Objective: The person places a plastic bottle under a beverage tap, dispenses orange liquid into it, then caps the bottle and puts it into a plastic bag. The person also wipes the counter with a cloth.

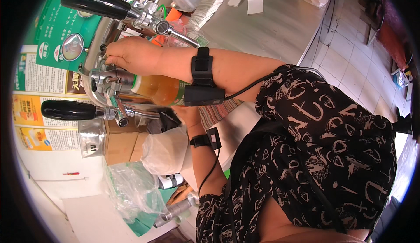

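Observation:
An amber-filled bottle [158, 89] with a green ring at its neck lies sideways in the picture, its neck toward a chrome beer tap [104, 78]. My left hand [187, 115] is against the lower part of the bottle and appears closed on it. Its fingers are mostly hidden. My right hand [131, 53] is closed at the tap, thumb and fingers pinching a small dark knob [103, 48]. My right forearm, with a black strapped device [203, 95], covers the bottle's far end. My left wrist wears a similar device [213, 138].
Black tap handles [94, 2] [68, 110] stand above and below my right hand. A metal counter [267, 29] holds two white cards. White plastic bags [164, 149], a cardboard box [120, 144] and clear plastic wrap [131, 186] are below. Green posters [52, 37] cover the wall.

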### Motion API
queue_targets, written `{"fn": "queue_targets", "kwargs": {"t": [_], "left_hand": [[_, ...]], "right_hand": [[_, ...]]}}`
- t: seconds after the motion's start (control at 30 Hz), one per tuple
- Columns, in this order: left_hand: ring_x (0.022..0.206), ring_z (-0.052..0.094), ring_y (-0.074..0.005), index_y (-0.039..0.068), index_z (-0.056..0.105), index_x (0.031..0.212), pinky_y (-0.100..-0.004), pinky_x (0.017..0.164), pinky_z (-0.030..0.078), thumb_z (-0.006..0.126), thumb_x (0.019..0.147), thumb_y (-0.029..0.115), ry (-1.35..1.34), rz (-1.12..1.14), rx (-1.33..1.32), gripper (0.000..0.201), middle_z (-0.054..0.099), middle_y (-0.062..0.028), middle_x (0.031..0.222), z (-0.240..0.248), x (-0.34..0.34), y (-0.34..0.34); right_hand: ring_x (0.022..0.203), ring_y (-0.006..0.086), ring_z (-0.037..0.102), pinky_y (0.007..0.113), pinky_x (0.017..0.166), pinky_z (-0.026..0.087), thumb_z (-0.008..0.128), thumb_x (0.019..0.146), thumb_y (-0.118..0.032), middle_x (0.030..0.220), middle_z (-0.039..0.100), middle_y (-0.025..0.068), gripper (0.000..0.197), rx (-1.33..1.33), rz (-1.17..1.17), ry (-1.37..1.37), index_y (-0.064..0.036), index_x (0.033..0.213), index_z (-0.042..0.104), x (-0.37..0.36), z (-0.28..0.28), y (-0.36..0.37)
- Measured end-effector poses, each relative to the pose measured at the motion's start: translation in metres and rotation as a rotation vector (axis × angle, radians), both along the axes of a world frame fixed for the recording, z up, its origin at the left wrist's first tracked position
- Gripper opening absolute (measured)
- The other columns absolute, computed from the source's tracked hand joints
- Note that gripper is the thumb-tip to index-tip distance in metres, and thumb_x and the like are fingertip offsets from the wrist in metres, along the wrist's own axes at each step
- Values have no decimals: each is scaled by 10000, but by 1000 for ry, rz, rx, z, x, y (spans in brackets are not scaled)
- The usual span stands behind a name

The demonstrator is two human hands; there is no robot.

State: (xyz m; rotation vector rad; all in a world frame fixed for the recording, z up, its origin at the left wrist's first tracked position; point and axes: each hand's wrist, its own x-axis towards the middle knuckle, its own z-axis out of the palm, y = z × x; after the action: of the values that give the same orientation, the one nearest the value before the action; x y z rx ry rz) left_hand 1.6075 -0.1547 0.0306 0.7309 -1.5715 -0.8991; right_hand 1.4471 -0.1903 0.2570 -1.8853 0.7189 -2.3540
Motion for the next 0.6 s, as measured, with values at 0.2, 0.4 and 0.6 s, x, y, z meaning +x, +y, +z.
{"fn": "queue_targets", "kwargs": {"t": [0.2,0.4,0.6], "left_hand": [[1115,599,-203,-4,426,1333,-347,996,483,845,761,60,68,24,13,712,582,-137,1272,-1,-4,2],[1129,588,-209,-2,419,1337,-346,1010,466,819,794,61,56,28,-10,677,578,-133,1273,-5,-3,-1],[1138,580,-211,-7,427,1339,-348,1017,460,812,801,41,27,23,-18,663,566,-135,1293,-3,-3,0]], "right_hand": [[830,425,646,512,744,505,592,956,-291,840,659,195,255,157,-69,53,-45,919,651,-2,8,6],[857,426,649,513,762,505,581,961,-304,862,666,195,277,269,-40,58,-39,931,655,-2,12,8],[855,408,645,496,744,499,628,947,-281,870,665,185,226,82,-7,16,-56,947,649,-2,2,4]]}}
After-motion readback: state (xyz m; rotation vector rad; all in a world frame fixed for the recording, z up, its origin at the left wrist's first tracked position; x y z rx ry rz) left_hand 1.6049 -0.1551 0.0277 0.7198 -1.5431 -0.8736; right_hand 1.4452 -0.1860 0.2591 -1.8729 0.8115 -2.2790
